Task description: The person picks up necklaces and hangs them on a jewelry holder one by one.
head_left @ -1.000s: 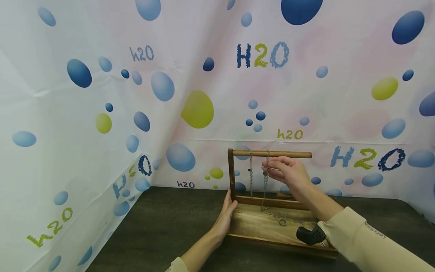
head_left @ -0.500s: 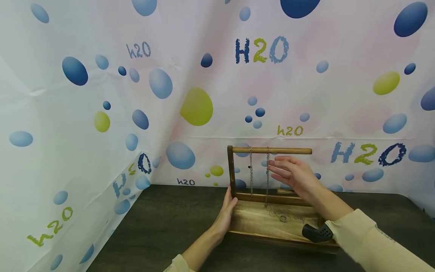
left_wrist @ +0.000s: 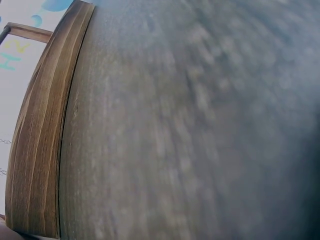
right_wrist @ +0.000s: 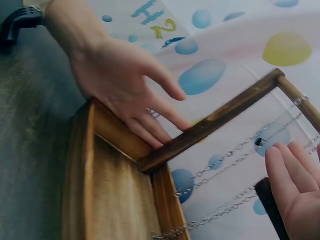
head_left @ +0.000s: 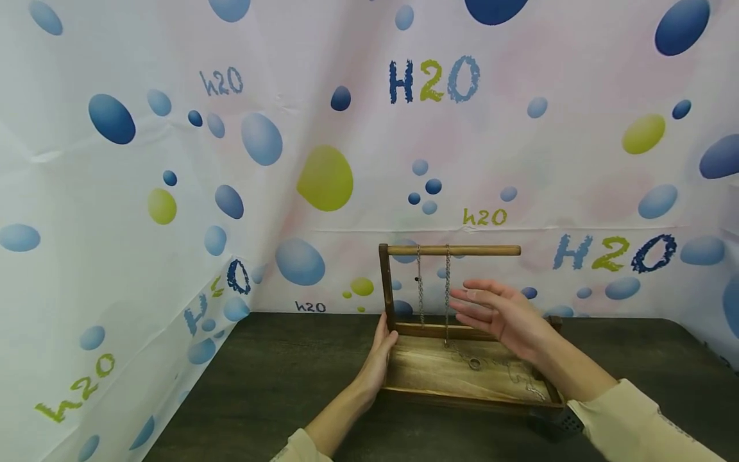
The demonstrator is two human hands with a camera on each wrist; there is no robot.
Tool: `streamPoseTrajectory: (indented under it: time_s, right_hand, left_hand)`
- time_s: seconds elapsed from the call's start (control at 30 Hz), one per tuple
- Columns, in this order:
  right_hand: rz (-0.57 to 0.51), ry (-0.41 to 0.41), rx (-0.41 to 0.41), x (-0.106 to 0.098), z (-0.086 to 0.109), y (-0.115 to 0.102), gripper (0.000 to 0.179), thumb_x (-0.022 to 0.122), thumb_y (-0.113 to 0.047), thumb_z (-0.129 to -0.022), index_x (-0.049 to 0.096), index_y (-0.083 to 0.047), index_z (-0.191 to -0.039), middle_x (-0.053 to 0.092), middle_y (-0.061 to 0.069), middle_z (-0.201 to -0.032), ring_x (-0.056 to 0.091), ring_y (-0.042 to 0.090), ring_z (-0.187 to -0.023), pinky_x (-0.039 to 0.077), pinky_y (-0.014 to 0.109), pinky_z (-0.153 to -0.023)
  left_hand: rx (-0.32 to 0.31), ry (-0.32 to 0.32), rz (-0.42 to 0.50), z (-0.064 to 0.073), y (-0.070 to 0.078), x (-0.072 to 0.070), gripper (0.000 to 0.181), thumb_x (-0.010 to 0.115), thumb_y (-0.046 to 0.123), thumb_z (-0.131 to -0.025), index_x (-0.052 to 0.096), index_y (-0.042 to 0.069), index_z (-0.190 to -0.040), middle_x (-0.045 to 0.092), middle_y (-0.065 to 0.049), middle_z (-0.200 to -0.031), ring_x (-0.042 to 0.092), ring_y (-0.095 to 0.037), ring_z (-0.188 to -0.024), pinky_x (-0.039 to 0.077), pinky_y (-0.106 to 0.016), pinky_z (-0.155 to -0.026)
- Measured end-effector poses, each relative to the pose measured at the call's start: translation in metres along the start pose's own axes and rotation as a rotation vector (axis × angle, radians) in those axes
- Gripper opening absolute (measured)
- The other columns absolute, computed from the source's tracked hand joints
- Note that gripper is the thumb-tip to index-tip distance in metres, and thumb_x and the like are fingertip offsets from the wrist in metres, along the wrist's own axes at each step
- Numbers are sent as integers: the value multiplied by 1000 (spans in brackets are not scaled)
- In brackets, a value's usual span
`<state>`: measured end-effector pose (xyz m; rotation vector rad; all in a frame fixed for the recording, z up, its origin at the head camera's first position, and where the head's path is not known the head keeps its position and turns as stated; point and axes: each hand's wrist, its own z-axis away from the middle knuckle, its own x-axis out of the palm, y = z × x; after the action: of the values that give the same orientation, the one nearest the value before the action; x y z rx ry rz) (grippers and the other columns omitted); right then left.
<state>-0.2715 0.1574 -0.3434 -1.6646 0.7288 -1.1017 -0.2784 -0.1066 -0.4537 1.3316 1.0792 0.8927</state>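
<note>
A wooden jewelry stand stands on the dark table: a shallow tray, a post at its left and a bar on top. Two silver chains hang from the bar, a left chain and a right chain. The right one's lower end reaches into the tray. My left hand rests against the tray's left end, fingers straight, as the right wrist view also shows. Just right of the right chain is my right hand, fingers extended and holding nothing. A ring lies in the tray.
Another thin chain lies at the tray's right end. Dark tabletop stretches to both sides. Behind hangs a white curtain with bubbles and H2O lettering. A black device sits at the left wrist in the right wrist view.
My right hand has let go of the right chain and drawn back slightly right and down. That chain now hangs straight. My left hand stays at the tray's left end.
</note>
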Motion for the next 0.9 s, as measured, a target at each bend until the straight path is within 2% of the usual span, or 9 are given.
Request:
streamPoseTrajectory:
  time_s: [0.17,0.3,0.43,0.6,0.73,0.9]
  right_hand:
    - [41,-35,26,5,6,14,47,57,-10,-104,37,5,-144,60,17,-136,63,27,-120,49,43,-100]
    - [-26,-66,89,4,11,27,37,57,-10,-104,48,0,-138,65,13,-131,63,29,-120,48,45,-101]
    - [-62,-122,140,2,16,40,28,56,-9,-104,59,-4,-131,63,17,-132,63,30,-120,47,46,-101]
    - [-33,-182,220,0,21,54,33,55,-12,-105,57,-2,-136,59,20,-137,61,31,-122,47,46,-101]
    - [-20,-160,280,-2,25,62,38,56,-16,-105,54,-1,-139,60,20,-136,60,33,-123,47,48,-102]
    - [18,-114,321,-16,24,71,45,56,-21,-105,48,1,-144,62,17,-133,59,33,-124,45,49,-104]
  left_hand:
    - [2,3,5,-1,-1,-1,76,33,47,-108,-9,15,-162,-13,-16,-167,-6,-38,-152,0,-63,-117]
    - [4,9,9,-2,-1,0,77,33,47,-108,-9,13,-162,-12,-18,-166,-7,-39,-152,0,-63,-117]
    - [2,15,9,-3,0,0,77,33,48,-108,-9,12,-162,-12,-18,-166,-7,-38,-152,0,-62,-118]
    - [2,18,6,-4,0,-1,77,33,47,-108,-9,12,-162,-12,-18,-166,-6,-37,-152,0,-60,-118]
    - [7,8,10,-4,0,-1,76,33,47,-108,-9,13,-162,-12,-17,-167,-5,-37,-152,0,-60,-118]
    - [15,7,12,-1,-2,-1,75,33,45,-108,-8,13,-162,-12,-15,-167,-5,-38,-152,-1,-62,-117]
